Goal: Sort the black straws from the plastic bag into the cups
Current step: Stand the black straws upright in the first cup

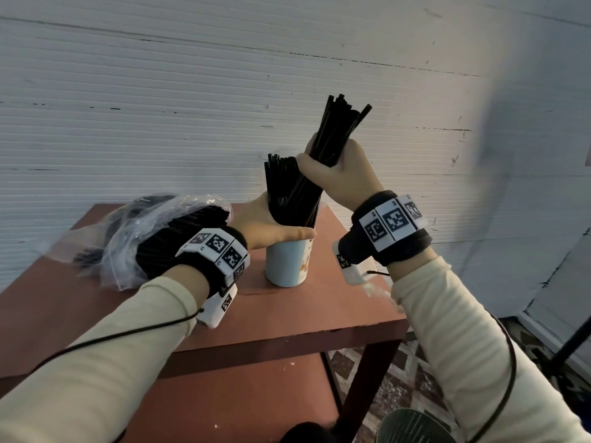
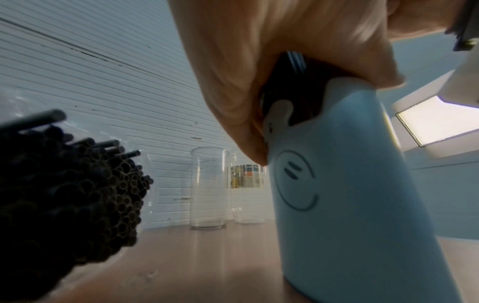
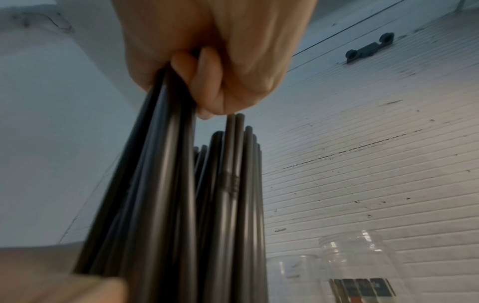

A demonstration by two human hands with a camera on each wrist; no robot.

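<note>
A light-blue paper cup stands on the reddish-brown table, packed with upright black straws. My left hand wraps round the cup's mouth and the straws in it, thumb lying across the front. My right hand grips a tilted bundle of black straws above the cup, lower ends reaching in among the standing ones. A clear plastic bag holding several more black straws lies to the left.
Two clear empty cups stand behind the blue cup near the white ribbed wall. A grey round container sits on the floor by the table's right leg. A black stand rises at the far right.
</note>
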